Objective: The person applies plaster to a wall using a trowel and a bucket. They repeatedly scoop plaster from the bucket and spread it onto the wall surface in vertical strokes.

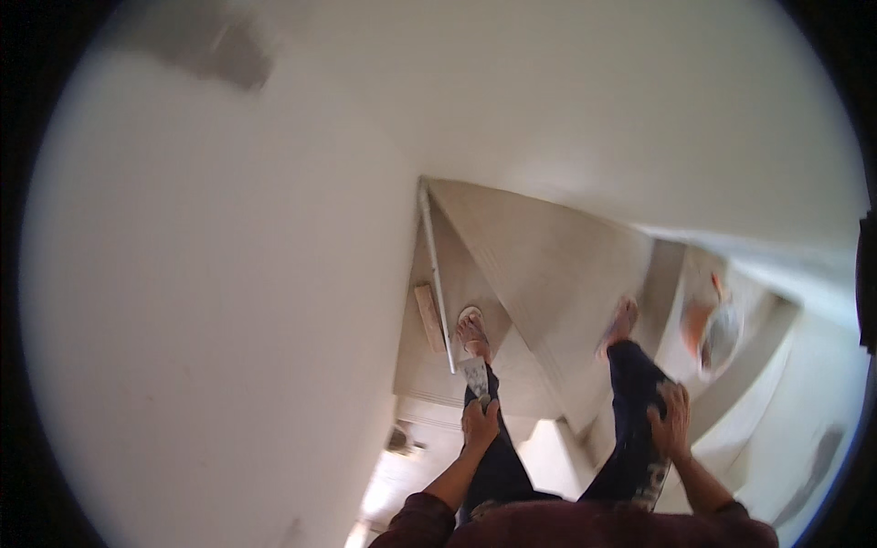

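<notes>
Low in the head view, my left hand [480, 422] grips the handle of a putty knife [474, 373], its wide blade smeared and pointing away from me over my left leg. My right hand [672, 420] rests on my right knee with its fingers apart and nothing held. Both my feet are on winder stair treads [546, 251] in the corner between white walls. Beside my left foot lie a long pale pole [433, 256] and a wooden block [429, 318].
A pale bucket [722, 333] with something orange sits on a step at the right. A small dark object [398, 440] is lower down at the left. White walls [228, 301] rise close on the left and ahead, with grey patches [228, 50] at upper left and far right.
</notes>
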`<action>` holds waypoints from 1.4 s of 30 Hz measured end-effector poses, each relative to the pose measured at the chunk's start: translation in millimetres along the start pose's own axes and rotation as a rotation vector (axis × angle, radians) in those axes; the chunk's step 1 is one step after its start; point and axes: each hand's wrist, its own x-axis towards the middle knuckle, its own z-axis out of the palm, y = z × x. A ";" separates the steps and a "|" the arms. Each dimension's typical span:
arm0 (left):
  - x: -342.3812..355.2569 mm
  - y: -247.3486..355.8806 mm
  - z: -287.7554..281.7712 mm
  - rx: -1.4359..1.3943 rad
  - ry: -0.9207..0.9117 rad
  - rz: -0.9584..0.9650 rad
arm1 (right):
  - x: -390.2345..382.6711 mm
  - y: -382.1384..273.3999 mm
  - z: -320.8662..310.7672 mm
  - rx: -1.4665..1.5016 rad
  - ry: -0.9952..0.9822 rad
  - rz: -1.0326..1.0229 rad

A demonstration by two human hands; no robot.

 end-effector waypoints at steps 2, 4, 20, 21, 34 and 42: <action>9.3 15.2 -10.3 0.032 -0.011 0.319 | -5.5 0.8 3.4 0.225 0.056 0.207; -5.6 78.8 -37.9 -0.260 -0.332 0.172 | -12.9 29.5 29.2 0.438 0.224 0.417; -111.9 381.1 20.3 0.047 -1.054 0.291 | 80.1 216.3 46.9 1.325 0.443 1.174; -120.3 389.7 29.9 0.056 -1.059 0.297 | 89.6 233.0 56.9 1.266 0.371 1.166; -129.3 455.0 102.4 0.255 -1.184 0.489 | -76.2 167.3 0.6 1.687 0.768 1.026; -195.0 491.1 96.1 0.352 -1.370 0.340 | -142.2 101.2 -23.2 0.946 0.978 0.889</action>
